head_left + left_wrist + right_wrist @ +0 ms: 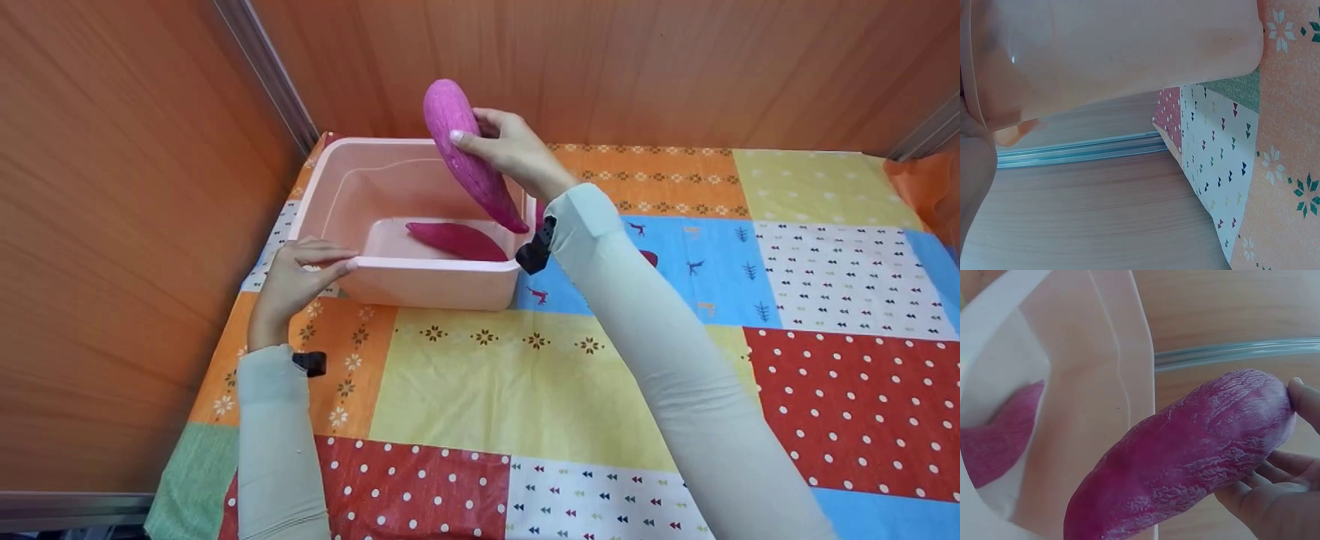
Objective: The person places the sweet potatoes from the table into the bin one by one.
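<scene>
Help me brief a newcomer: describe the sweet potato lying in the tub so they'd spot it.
On the patchwork cloth, find the pink tub at the far left. The sweet potato lies flat on its floor; the other one is held above by the right hand.

A patchwork cloth (525, 375) of dotted, floral and plain squares covers the worktop. Wood-grain panels (97, 225) wall it in on the left and behind, joined by a grey metal strip (270, 75). Something small and red, perhaps printed, shows on a blue patch (649, 257).
</scene>
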A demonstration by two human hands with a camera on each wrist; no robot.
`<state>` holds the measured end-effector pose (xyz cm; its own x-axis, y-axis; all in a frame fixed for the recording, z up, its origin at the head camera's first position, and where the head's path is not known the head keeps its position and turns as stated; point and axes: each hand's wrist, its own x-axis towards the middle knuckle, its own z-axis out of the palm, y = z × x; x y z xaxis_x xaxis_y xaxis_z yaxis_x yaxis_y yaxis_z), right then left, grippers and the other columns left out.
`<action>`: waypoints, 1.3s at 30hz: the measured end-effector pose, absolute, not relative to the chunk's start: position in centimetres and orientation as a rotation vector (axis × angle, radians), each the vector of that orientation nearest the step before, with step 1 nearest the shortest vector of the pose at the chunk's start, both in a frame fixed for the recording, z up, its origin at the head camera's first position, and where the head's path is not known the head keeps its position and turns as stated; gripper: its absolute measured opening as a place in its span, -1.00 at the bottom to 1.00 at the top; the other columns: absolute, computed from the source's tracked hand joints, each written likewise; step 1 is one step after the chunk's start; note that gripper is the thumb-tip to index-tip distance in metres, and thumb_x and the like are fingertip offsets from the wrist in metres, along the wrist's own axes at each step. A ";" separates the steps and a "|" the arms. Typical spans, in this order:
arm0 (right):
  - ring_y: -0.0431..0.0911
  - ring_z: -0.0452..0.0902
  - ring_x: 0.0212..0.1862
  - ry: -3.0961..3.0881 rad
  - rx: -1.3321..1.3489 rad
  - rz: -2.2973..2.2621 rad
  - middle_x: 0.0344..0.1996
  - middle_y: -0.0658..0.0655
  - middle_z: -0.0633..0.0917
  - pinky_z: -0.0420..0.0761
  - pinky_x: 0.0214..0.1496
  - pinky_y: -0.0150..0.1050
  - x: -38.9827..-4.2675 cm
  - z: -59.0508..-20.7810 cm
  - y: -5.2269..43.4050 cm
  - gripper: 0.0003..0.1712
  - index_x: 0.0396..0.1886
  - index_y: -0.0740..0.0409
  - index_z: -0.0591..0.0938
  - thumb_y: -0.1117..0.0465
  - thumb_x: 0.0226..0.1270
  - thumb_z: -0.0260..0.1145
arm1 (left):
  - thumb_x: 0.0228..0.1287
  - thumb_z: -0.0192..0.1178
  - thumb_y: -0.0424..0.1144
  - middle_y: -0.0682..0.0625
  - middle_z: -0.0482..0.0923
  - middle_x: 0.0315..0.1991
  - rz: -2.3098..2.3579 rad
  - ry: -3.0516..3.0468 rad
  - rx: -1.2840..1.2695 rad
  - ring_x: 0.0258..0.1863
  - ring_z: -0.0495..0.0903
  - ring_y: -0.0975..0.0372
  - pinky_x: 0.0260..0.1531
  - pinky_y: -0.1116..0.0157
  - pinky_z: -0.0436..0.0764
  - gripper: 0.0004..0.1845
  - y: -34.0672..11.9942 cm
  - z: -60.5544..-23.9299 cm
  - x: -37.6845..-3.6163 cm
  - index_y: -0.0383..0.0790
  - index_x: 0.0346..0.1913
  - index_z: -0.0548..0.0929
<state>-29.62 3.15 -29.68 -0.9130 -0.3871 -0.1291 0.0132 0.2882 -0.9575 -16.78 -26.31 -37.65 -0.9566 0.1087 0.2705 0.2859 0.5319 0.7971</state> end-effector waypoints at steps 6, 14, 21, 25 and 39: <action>-0.10 0.46 0.17 2.244 -0.345 -1.629 0.24 0.05 0.50 0.55 0.18 -0.19 -29.7 -29.9 2.6 -0.21 0.44 -0.03 0.28 -0.03 0.24 0.34 | 0.09 0.36 -0.46 -0.38 0.67 -0.16 -1.403 -2.583 -0.329 -0.18 0.45 0.39 0.00 0.30 0.31 -0.76 -26.3 -37.6 -16.7 -0.47 -0.14 0.71; -0.12 0.43 0.21 2.267 -0.337 -1.573 0.27 0.02 0.47 0.55 0.18 -0.19 -29.7 -30.5 1.6 -0.18 0.45 -0.09 0.26 -0.06 0.22 0.36 | 0.10 0.36 -0.45 -0.40 0.65 -0.16 -1.410 -2.583 -0.307 -0.20 0.43 0.39 0.01 0.26 0.23 -0.76 -26.5 -37.6 -16.4 -0.46 -0.14 0.72; -0.10 0.41 0.24 2.257 -0.311 -1.548 0.29 0.03 0.44 0.54 0.20 -0.16 -29.7 -31.0 1.3 -0.12 0.47 -0.08 0.22 -0.05 0.20 0.38 | 0.09 0.36 -0.45 -0.40 0.66 -0.17 -1.399 -2.581 -0.324 -0.22 0.45 0.42 -0.01 0.29 0.24 -0.77 -26.5 -37.7 -16.5 -0.44 -0.15 0.73; -0.10 0.41 0.23 2.273 -0.295 -1.509 0.29 0.01 0.44 0.55 0.18 -0.16 -29.6 -31.4 1.3 -0.09 0.47 -0.12 0.21 -0.08 0.16 0.40 | 0.09 0.36 -0.46 -0.39 0.67 -0.17 -1.412 -2.572 -0.339 -0.22 0.46 0.42 -0.03 0.31 0.28 -0.78 -26.6 -37.8 -16.5 -0.44 -0.16 0.73; -0.09 0.44 0.19 2.326 -0.285 -1.383 0.28 0.04 0.45 0.55 0.18 -0.21 -29.8 -32.4 0.9 -0.10 0.47 -0.03 0.20 -0.05 0.20 0.38 | 0.09 0.37 -0.44 -0.35 0.67 -0.15 -1.458 -2.558 -0.305 -0.20 0.46 0.36 -0.01 0.29 0.28 -0.77 -26.6 -37.8 -16.2 -0.44 -0.15 0.73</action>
